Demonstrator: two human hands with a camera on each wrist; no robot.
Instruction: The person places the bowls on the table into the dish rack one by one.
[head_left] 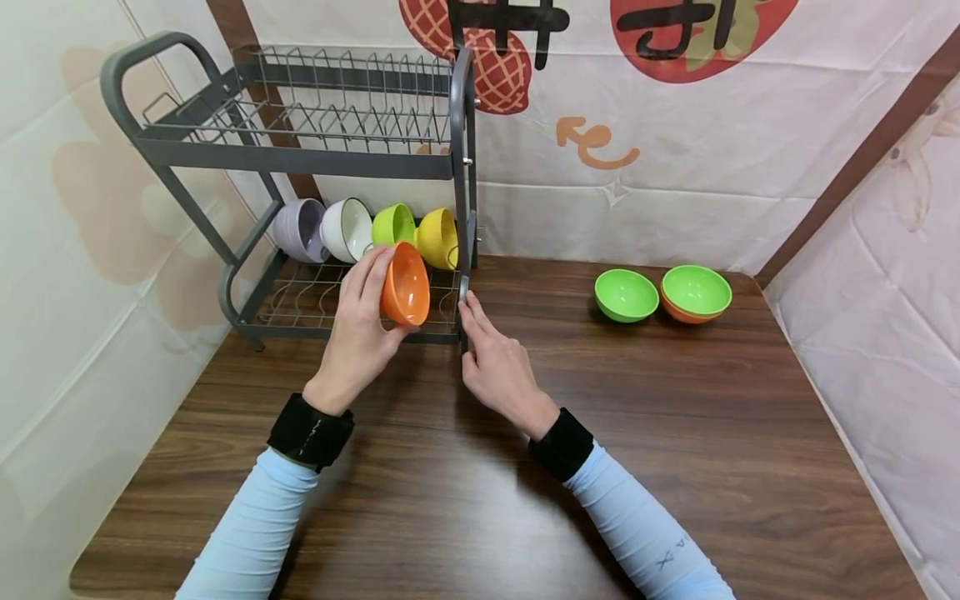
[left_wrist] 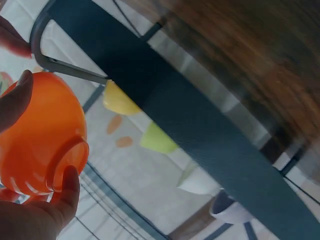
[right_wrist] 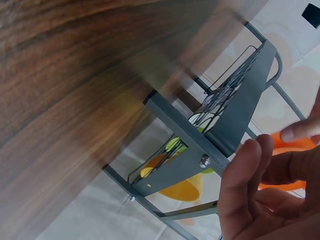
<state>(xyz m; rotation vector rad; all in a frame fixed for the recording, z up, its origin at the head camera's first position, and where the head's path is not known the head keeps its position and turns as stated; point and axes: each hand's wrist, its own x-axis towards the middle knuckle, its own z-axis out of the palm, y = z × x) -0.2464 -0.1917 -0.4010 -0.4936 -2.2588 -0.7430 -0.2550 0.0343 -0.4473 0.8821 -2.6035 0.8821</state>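
Observation:
My left hand (head_left: 358,321) grips an orange bowl (head_left: 406,285), tilted on its side in front of the lower tier of a grey two-tier dish rack (head_left: 300,156). The left wrist view shows the thumb and fingers around the orange bowl (left_wrist: 47,130), by its outer wall and foot. My right hand (head_left: 501,367) touches the rack's front right post with its extended fingers. Behind the orange bowl, a lilac bowl (head_left: 294,231), a white bowl (head_left: 347,229), a lime green bowl (head_left: 393,224) and a yellow bowl (head_left: 438,239) stand on edge in the lower tier.
To the right on the wooden table (head_left: 675,442) sits a green bowl (head_left: 626,295). Beside it another green bowl (head_left: 697,289) is nested in an orange bowl (head_left: 684,316). Printed cloth walls (head_left: 675,200) enclose the back and sides. Wire slots fill the rack's upper tier.

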